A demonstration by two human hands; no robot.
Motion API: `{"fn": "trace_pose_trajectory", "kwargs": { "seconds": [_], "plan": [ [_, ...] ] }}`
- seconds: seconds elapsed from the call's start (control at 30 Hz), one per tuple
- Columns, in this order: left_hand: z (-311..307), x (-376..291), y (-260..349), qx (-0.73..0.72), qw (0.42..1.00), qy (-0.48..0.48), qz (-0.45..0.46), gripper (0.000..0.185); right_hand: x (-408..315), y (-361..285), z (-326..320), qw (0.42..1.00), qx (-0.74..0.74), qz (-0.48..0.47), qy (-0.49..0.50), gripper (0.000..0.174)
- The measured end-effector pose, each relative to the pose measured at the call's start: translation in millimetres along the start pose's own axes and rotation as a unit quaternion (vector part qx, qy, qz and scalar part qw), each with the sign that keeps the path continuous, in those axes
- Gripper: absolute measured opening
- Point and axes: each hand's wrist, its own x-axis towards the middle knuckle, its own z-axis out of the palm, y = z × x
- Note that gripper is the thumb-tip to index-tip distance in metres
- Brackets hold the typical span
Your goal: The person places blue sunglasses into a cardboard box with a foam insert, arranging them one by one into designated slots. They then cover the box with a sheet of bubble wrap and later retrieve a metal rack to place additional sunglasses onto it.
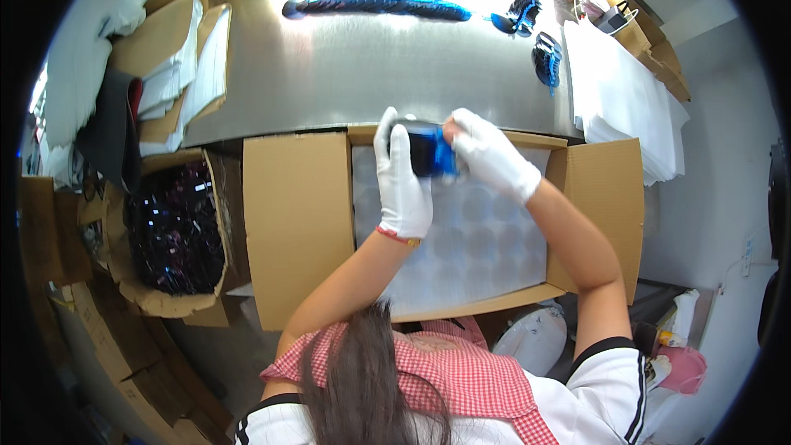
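Note:
A glossy blue-black curved piece (426, 148), blurred by motion, is held up over an open cardboard box. My left hand (405, 185), in a white glove, grips its left side, with fingers pointing away from me. At the right end, my gloved right hand (491, 151) pinches the piece, and a bare fingertip shows through the glove. Below both hands, the cardboard box (296, 228) has its side flaps folded out. Inside lies a pale translucent sheet (476, 247) with rows of round shapes.
On the metal table (371, 80) lie a long row of nested glossy dark-blue pieces (383, 6) and two smaller groups (525, 9), (547, 59). White sheets (618, 99) are stacked at right. A carton of dark shiny pieces (176, 228) stands at left, below envelopes (170, 74).

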Motion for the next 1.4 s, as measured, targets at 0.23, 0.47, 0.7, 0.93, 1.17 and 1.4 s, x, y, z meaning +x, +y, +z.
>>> {"fn": "trace_pose_trajectory", "kwargs": {
  "seconds": [0.23,0.47,0.7,0.93,1.17,1.4],
  "plan": [
    [-56,-95,1,0.132,0.963,0.041,-0.233,0.059,-74,67,42,0.964,0.069,0.209,-0.146,0.017],
    [-90,-81,24,0.209,0.927,0.042,-0.310,0.063,-34,92,82,0.994,-0.005,0.090,-0.055,0.023],
    [-82,-62,22,0.243,0.924,0.089,-0.282,0.098,14,97,96,0.925,-0.288,-0.152,0.194,0.022],
    [-77,-55,26,0.166,0.935,0.070,-0.306,0.071,-31,161,13,0.892,-0.307,-0.056,0.328,0.017],
    [-66,-31,7,0.174,0.932,0.036,-0.315,0.060,-60,199,-47,0.873,-0.263,0.012,0.411,0.018],
    [-46,-20,-35,0.190,0.926,0.038,-0.323,0.068,-77,188,-49,0.831,-0.351,0.067,0.426,0.036]
  ]
}}
